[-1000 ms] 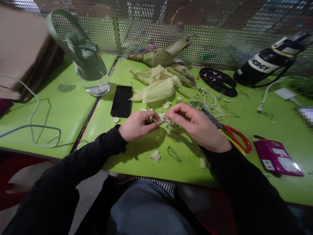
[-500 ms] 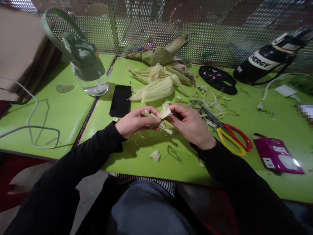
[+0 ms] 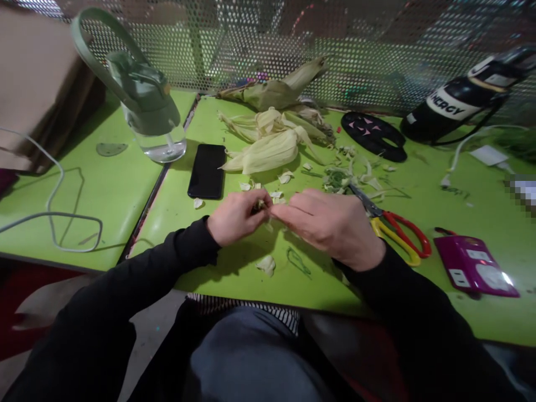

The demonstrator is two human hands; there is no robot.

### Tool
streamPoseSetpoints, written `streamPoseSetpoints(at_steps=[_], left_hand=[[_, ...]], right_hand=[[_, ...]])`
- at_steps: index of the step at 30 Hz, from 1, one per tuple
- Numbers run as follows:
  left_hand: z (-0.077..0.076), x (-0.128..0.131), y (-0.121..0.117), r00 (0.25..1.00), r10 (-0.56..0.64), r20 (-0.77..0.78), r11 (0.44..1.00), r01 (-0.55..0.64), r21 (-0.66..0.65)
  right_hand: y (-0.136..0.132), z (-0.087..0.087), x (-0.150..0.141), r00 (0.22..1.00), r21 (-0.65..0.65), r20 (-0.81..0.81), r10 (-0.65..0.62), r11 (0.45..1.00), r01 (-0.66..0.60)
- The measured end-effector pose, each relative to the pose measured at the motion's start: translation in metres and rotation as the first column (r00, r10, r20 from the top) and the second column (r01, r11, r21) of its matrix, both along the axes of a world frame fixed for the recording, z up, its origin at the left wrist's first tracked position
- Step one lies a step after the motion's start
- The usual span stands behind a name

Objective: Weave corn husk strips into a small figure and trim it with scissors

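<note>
My left hand (image 3: pixel 240 219) is closed around a small bundle of corn husk (image 3: pixel 260 205), mostly covered by the fingers. Against it, my right hand (image 3: pixel 333 226) pinches at the husk; its fingertips meet those of the left, and the exact grip is hidden. Torn husk scraps (image 3: pixel 286 177) lie just beyond the fingers, and another scrap (image 3: pixel 266 266) is nearer the table's front edge. Behind the hands rests a pale husk (image 3: pixel 268 153) with more husks (image 3: pixel 272 95) heaped further back. Scissors (image 3: pixel 397 240) with red and yellow handles lie right of my right hand.
A black phone (image 3: pixel 206 171) and a green-lidded water bottle (image 3: pixel 153 111) are on the left. Green trimmings (image 3: pixel 337 180), a dark oval pad (image 3: pixel 372 137), a black bottle (image 3: pixel 448 109) and a purple power socket (image 3: pixel 475 265) occupy the right. Perforated metal (image 3: pixel 360 61) borders the green table (image 3: pixel 234 279).
Both hands have closed in on the husk, which now shows less between the fingers. My right hand has turned palm down. More torn scraps lie on the table beyond the fingers.
</note>
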State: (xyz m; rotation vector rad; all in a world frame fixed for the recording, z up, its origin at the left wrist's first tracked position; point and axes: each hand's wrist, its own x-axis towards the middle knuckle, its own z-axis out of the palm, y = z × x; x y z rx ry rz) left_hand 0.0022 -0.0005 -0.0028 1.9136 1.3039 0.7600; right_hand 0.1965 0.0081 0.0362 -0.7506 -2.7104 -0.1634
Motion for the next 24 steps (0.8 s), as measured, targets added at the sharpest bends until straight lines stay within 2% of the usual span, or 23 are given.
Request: streamPoseSetpoints(at_steps=[2,3,4,6,8,10,12,14,17,20,22,24], left_hand=[[0.000,0.001,-0.004,0.996,-0.093,-0.013,0.996,0.093,0.001],[0.000,0.002,-0.005,0.990,-0.137,0.016,0.990,0.138,-0.034],[0.000,0.002,-0.006,0.983,-0.173,0.065,0.981,0.178,-0.077],[0.002,0.002,-0.008,0.958,-0.217,0.188,0.956,0.247,-0.159],[0.004,0.002,-0.010,0.925,-0.232,0.302,0.933,0.299,-0.199],[0.006,0.002,-0.011,0.891,-0.230,0.391,0.925,0.325,-0.197],[0.008,0.001,-0.012,0.859,-0.225,0.459,0.924,0.338,-0.181],[0.008,0.000,-0.012,0.845,-0.236,0.481,0.926,0.345,-0.151],[0.008,-0.002,-0.011,0.840,-0.306,0.447,0.927,0.370,-0.061],[0.008,-0.003,-0.010,0.841,-0.358,0.407,0.921,0.389,0.006],[0.009,-0.003,-0.009,0.838,-0.353,0.417,0.920,0.391,-0.006],[0.009,-0.003,-0.009,0.834,-0.321,0.449,0.926,0.376,-0.038]], right_hand=[[0.006,0.004,0.002,0.998,-0.214,-0.058,0.019,0.976,-0.031],[0.010,0.006,0.004,0.994,-0.353,-0.105,0.009,0.935,-0.046],[0.014,0.008,0.005,0.988,-0.490,-0.150,-0.017,0.870,-0.060],[0.022,0.011,0.008,0.977,-0.711,-0.192,-0.094,0.699,-0.073],[0.027,0.010,0.010,0.953,-0.834,-0.232,-0.193,0.544,-0.092],[0.029,0.006,0.010,0.908,-0.880,-0.292,-0.301,0.457,-0.132],[0.028,0.000,0.009,0.861,-0.887,-0.339,-0.379,0.435,-0.158],[0.028,-0.006,0.006,0.851,-0.900,-0.347,-0.394,0.395,-0.184],[0.026,-0.015,0.000,0.842,-0.916,-0.376,-0.388,0.294,-0.273],[0.023,-0.022,-0.005,0.838,-0.924,-0.377,-0.393,0.221,-0.312],[0.023,-0.025,-0.007,0.843,-0.936,-0.349,-0.410,0.195,-0.293],[0.024,-0.027,-0.006,0.837,-0.936,-0.343,-0.426,0.228,-0.268]])
